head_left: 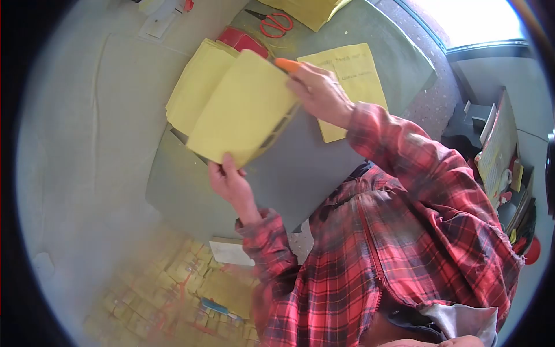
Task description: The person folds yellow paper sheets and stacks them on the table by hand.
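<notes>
A yellow sheet (240,107) is tilted above the grey-green table, over part of a stack of yellow paper (196,84). My left hand (230,180) pinches its lower edge, thumb on top. At the upper right edge of the sheet is my right hand (321,92), its fingers closed around an orange tool (287,64). Dark marks show along the sheet's right edge. Just behind my right hand, a yellow paper with faint writing (359,72) lies on the table.
Red-handled scissors (276,25) and a red object (245,41) lie toward the far side, near more yellow paper (306,10). Many yellow bundles (179,283) are at the lower left. On the right stands a holder with assorted items (509,185).
</notes>
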The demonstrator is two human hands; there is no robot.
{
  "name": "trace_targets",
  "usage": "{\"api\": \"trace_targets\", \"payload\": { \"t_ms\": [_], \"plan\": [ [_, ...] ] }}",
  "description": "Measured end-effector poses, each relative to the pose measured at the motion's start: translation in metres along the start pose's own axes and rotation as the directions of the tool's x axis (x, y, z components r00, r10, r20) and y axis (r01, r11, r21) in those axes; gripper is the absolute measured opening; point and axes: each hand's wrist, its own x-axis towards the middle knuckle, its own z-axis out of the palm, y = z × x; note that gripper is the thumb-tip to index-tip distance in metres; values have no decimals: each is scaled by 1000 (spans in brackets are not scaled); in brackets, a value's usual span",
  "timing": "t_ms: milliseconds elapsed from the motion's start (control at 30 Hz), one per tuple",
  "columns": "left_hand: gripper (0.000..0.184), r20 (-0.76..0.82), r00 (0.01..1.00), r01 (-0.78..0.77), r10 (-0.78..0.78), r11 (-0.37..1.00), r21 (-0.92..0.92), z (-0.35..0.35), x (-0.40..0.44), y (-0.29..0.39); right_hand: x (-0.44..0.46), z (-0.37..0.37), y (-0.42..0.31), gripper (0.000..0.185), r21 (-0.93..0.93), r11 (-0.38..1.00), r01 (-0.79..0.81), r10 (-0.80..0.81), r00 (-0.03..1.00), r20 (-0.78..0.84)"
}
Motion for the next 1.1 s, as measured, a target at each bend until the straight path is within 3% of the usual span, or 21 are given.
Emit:
{"api": "trace_targets", "payload": {
  "t_ms": [167, 233, 267, 333, 367, 500, 600, 733, 767, 833, 1100],
  "plan": [
    [20, -48, 996, -70, 75, 992, 104, -23, 45, 0, 17, 35, 12, 48, -63, 985, 158, -156, 987, 39],
    [19, -68, 994, -84, 90, 993, 80, -18, 48, -2, -1, 15, 23, 56, -173, 981, 89, -57, 982, 182],
    [19, -87, 991, -96, 101, 994, 60, -14, 50, -3, -15, 5, 37, 56, -176, 980, 93, -60, 981, 182],
    [19, -123, 985, -120, 122, 993, 19, -7, 53, -6, -53, -16, 77, 58, -359, 912, 197, -127, 969, 210],
    [19, -116, 986, -120, 121, 993, 16, -5, 52, -10, -78, -33, 90, 60, -390, 908, 153, -63, 970, 234],
    [15, -293, 926, -184, 240, 961, 205, -5, 32, -41, -159, -90, 126, 54, -555, 811, 182, 11, 945, 326],
    [8, 3, 999, -41, 42, 966, 254, 24, 4, -46, -183, -102, 132, 50, -581, 790, 196, -4, 949, 315],
    [9, 283, 944, 117, -169, 974, 194, 67, -23, -75, -197, -108, 142, 45, -621, 757, 204, -19, 956, 291],
    [9, 313, 938, 97, -148, 980, 172, 78, -31, -79, -196, -106, 145, 43, -624, 753, 210, -25, 956, 291],
    [9, 377, 906, 81, -194, 953, 293, 90, -40, -84, -195, -102, 150, 40, -623, 749, 226, -42, 955, 295],
    [18, 543, 819, -8, -183, 944, 330, 114, -68, -74, -192, -111, 146, 39, -616, 733, 288, -70, 933, 354]
  ]
}}
